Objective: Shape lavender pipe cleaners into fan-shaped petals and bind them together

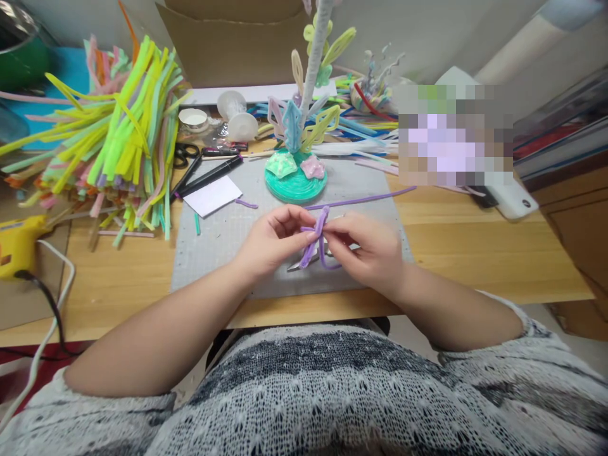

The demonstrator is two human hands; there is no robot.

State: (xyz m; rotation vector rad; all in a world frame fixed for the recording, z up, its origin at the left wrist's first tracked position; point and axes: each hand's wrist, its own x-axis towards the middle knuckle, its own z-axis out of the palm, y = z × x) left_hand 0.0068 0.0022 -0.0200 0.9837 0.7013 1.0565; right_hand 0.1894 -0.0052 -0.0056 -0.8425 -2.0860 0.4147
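Between my two hands is a bent purple pipe cleaner [310, 252], folded into a narrow shape with a loose curved end. My left hand [278, 237] pinches it from the left between thumb and fingers. From the right, my right hand [368, 247] closes thumb and fingertips on the same pipe cleaner. A metal tool with a pointed tip [293, 268] lies partly hidden beneath the hands. Just beyond them, a long straight purple pipe cleaner [365, 199] rests on the grey cutting mat [213, 253].
Behind the hands stands a pipe-cleaner flower stem on a round green base [295, 188]. At left are a large heap of coloured pipe cleaners [128, 126], a yellow glue gun [19, 247], black scissors [183, 154], markers [211, 176] and a white card [213, 195]. A blurred patch covers the right side.
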